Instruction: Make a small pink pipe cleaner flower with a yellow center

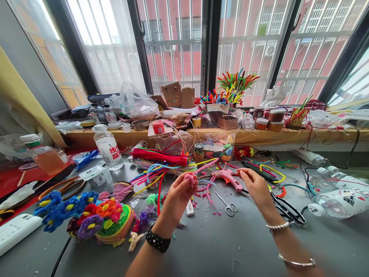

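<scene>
While the left hand (179,198) is raised over the middle of the grey tabletop (213,246), its fingers are closed on a small pink coiled piece (190,179), the fuzzy loops showing between thumb and fingertips. A pink fuzzy stem (206,166) slants up and to the right from beside this piece; whether the two are joined cannot be told. The right hand (256,189) is positioned at the handle side of a pink glue gun (227,177), thumb and forefinger brought close together; whether they grip anything cannot be told.

Beneath and between the hands lie small silver scissors (227,204), partly open, and scattered pink scraps (198,195). A small white box (190,208) lies just beside the left hand. Black-handled shears (289,211) lie beyond the right wrist, partly hidden by it.

To the left of the left hand, blue fuzzy flowers (69,206) adjoin red, orange and purple ones, which rest against a round, multicoloured striped piece (122,225). Behind the hands, a bundle of red fuzzy stems (161,156) lies across stems of other colours, with a small dark-lidded jar (198,152) upright near its right end. An upright clear bottle (108,148) occupies the left rear, and several clear bottles lie on their sides at the right.
</scene>
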`<state>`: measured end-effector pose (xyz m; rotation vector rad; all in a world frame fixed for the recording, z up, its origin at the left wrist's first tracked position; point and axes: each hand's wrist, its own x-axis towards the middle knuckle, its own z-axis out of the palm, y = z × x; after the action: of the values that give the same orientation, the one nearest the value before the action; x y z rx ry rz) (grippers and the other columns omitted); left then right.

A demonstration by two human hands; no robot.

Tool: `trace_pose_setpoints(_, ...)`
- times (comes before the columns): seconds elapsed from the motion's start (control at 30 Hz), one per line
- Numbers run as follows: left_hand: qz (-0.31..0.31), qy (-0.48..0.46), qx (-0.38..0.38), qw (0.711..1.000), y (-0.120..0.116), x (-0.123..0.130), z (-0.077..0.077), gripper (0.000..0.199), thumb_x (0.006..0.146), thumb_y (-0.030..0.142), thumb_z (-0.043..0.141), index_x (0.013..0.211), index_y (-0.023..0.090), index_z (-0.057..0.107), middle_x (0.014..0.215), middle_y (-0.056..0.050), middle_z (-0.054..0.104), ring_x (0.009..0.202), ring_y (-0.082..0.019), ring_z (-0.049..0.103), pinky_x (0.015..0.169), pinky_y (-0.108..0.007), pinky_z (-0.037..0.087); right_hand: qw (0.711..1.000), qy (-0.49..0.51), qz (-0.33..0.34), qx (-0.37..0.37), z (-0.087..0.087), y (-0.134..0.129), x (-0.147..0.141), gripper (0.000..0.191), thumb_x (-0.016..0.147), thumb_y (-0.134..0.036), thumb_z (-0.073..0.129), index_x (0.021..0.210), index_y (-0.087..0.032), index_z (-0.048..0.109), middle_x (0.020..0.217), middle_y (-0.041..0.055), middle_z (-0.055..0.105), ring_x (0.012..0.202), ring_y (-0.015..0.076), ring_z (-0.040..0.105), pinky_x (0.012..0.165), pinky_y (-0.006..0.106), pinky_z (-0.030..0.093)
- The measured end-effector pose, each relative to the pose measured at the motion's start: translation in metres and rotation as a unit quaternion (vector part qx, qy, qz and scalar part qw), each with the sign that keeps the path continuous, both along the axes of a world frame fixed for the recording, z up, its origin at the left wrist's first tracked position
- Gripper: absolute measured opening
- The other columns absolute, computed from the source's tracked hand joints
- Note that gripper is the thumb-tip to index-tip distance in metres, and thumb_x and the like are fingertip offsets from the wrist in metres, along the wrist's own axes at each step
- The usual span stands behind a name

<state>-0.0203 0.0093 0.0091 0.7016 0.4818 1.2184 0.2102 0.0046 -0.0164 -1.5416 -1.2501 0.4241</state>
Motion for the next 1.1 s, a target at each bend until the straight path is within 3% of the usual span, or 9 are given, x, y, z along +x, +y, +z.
trace_pose_setpoints(0.07,0.005,0.019,0.005,1.000,0.000,0.000,-0.001,0.018,0.061,0.021,0.068,0.078,0.015,0.063,0.070,0.000,0.064,0.061,-0.007,0.059,0.061,-0.015,0.048,0.988,-0.149,-0.040,-0.018,-0.004,0.004,0.013,0.028,0.078,-0.028,0.038,0.090,-0.015,0.061,0.088,0.0087,0.065,0.078,0.0210,0.058,0.071,0.033,0.043)
trace_pose_setpoints(0.13,0.013,0.036,0.017,0.999,-0.001,0.002,-0.002,0.019,0.062,0.023,0.067,0.078,0.014,0.064,0.067,0.000,0.064,0.057,-0.006,0.058,0.058,-0.014,0.047,0.957,-0.286,-0.009,-0.045,-0.013,0.007,0.021,0.031,0.078,-0.022,0.034,0.089,-0.014,0.063,0.090,0.0107,0.064,0.084,0.0240,0.057,0.073,0.036,0.041)
trace_pose_setpoints(0.37,0.036,0.038,0.027,0.998,0.000,0.001,-0.001,0.018,0.062,0.025,0.067,0.076,0.015,0.064,0.065,0.000,0.063,0.052,-0.004,0.054,0.051,-0.012,0.045,0.944,-0.327,0.033,-0.038,-0.048,0.001,0.021,0.027,0.077,-0.024,0.044,0.095,-0.017,0.062,0.094,0.0087,0.065,0.085,0.0235,0.059,0.073,0.034,0.044)
trace_pose_setpoints(0.63,0.010,0.043,0.030,0.999,-0.001,0.003,-0.003,0.013,0.067,0.022,0.063,0.078,0.014,0.064,0.066,0.000,0.063,0.054,-0.005,0.056,0.053,-0.013,0.046,0.909,-0.406,0.004,-0.093,-0.045,0.001,0.012,0.027,0.080,-0.021,0.042,0.099,-0.016,0.061,0.092,0.0098,0.063,0.078,0.0219,0.061,0.063,0.030,0.044)
trace_pose_setpoints(0.77,0.003,0.049,0.021,0.999,-0.002,0.005,-0.003,0.016,0.065,0.019,0.065,0.080,0.015,0.064,0.070,0.000,0.065,0.060,-0.007,0.059,0.060,-0.016,0.048,0.907,-0.413,-0.005,-0.081,-0.052,0.002,0.010,0.027,0.081,-0.020,0.041,0.099,-0.014,0.061,0.090,0.0110,0.062,0.077,0.0228,0.060,0.063,0.031,0.044)
trace_pose_setpoints(0.87,-0.009,0.063,0.019,0.998,-0.002,0.006,-0.003,0.017,0.063,0.017,0.067,0.080,0.014,0.064,0.074,-0.002,0.066,0.064,-0.008,0.060,0.066,-0.018,0.048,0.917,-0.398,-0.009,-0.039,-0.056,0.002,0.010,0.028,0.081,-0.022,0.042,0.101,-0.013,0.059,0.093,0.0117,0.061,0.081,0.0240,0.058,0.068,0.035,0.044)
trace_pose_setpoints(0.93,-0.027,0.068,0.009,0.997,-0.001,0.006,-0.004,0.017,0.062,0.017,0.067,0.079,0.014,0.065,0.076,-0.003,0.066,0.066,-0.008,0.060,0.067,-0.018,0.047,0.926,-0.375,-0.021,0.039,-0.053,0.001,0.008,0.032,0.082,-0.029,0.043,0.108,-0.014,0.053,0.101,0.0120,0.058,0.092,0.0251,0.054,0.077,0.037,0.042)
trace_pose_setpoints(1.03,-0.060,0.082,-0.014,0.995,-0.001,0.007,-0.005,0.018,0.061,0.019,0.068,0.078,0.014,0.066,0.074,-0.003,0.066,0.065,-0.009,0.060,0.066,-0.018,0.047,0.924,-0.332,-0.069,0.179,-0.040,-0.005,-0.001,0.048,0.082,-0.037,0.043,0.124,-0.015,0.035,0.119,0.0144,0.047,0.110,0.0259,0.041,0.089,0.042,0.035)
trace_pose_setpoints(1.1,-0.082,0.098,-0.026,0.991,-0.002,0.008,-0.006,0.018,0.061,0.020,0.069,0.077,0.013,0.066,0.071,-0.004,0.066,0.062,-0.009,0.059,0.064,-0.019,0.047,0.910,-0.337,-0.074,0.229,-0.029,-0.013,-0.011,0.050,0.081,-0.036,0.047,0.126,-0.017,0.034,0.123,0.0140,0.044,0.112,0.0258,0.039,0.091,0.042,0.031)
